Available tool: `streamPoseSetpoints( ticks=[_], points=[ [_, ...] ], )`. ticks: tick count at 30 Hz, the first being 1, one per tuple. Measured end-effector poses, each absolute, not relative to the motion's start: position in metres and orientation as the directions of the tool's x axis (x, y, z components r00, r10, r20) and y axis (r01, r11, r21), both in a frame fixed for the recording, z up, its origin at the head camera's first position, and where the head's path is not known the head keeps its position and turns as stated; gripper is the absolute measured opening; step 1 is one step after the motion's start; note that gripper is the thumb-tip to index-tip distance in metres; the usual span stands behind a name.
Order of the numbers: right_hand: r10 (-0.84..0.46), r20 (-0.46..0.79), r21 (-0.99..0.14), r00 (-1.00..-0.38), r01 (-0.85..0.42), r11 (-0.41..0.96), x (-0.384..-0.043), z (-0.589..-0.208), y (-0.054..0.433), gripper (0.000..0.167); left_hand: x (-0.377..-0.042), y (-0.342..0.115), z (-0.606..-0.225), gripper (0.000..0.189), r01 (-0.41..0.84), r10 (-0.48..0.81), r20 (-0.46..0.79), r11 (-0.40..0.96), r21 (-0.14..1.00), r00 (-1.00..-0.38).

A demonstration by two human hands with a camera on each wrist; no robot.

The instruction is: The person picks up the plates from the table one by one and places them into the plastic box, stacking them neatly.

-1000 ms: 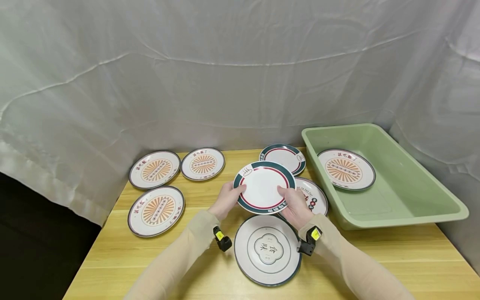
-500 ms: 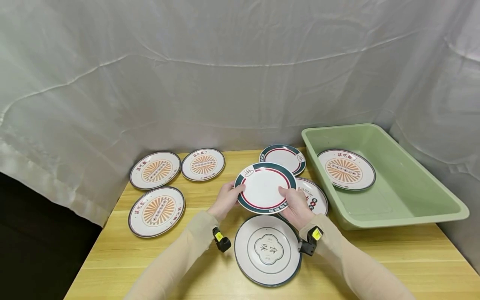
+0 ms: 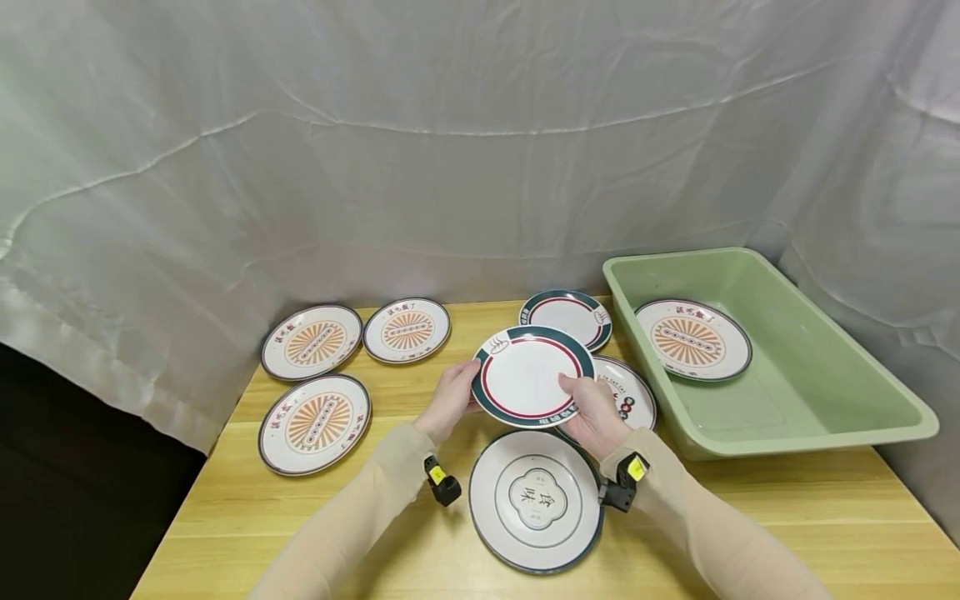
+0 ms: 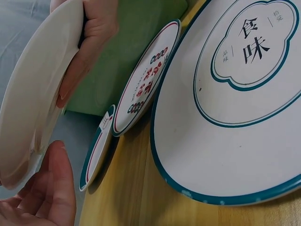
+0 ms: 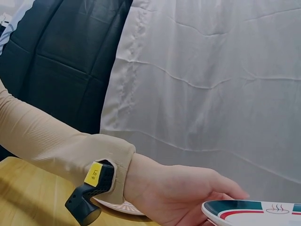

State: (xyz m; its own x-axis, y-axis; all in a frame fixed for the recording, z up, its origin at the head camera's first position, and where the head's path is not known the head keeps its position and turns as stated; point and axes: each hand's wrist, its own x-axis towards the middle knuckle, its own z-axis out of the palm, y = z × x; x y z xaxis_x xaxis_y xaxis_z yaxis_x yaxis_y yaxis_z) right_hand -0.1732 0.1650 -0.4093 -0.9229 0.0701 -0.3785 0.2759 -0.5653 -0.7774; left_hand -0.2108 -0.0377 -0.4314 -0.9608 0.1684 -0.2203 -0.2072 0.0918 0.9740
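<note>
In the head view, a white plate (image 3: 528, 375) with a dark green rim band and red ring is held up, tilted, between both hands. My right hand (image 3: 595, 417) grips its right edge, thumb on top and fingers underneath. At the left edge, my left hand (image 3: 450, 398) holds the rim with its thumb tip right at the border. The left wrist view shows the plate's pale underside and the left hand's fingers (image 4: 60, 183) curled near it. Below the held plate lies a larger white plate (image 3: 536, 533) with a blue edge and central characters.
Behind are a matching green-banded plate (image 3: 566, 317) and a plate with red print (image 3: 630, 392). Several sunburst plates, such as the nearest one (image 3: 315, 423), lie at left. A green tub (image 3: 817, 443) at right holds another sunburst plate (image 3: 693, 340). Grey cloth (image 3: 480, 192) walls the back.
The held plate has shifted slightly to the right. The left thumb has slid outward from the plate's upper face to its rim, while the right hand keeps its grip.
</note>
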Motion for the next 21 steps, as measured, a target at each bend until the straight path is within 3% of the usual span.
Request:
streamPoseSetpoints(
  ticks=[13, 21],
  points=[
    [0.085, -0.404, -0.753, -0.911, 0.279, -0.596, -0.174, -0.397, 0.172, 0.063, -0.214, -0.036, -0.431, 0.05, -0.221, 0.13, -0.223, 0.029, 0.975, -0.966],
    [0.121, -0.393, -0.758, -0.911, 0.247, -0.604, -0.175, -0.385, 0.179, 0.064, -0.213, -0.033, -0.432, 0.05, -0.141, 0.148, -0.146, 0.043, 0.989, -0.978]
  ],
)
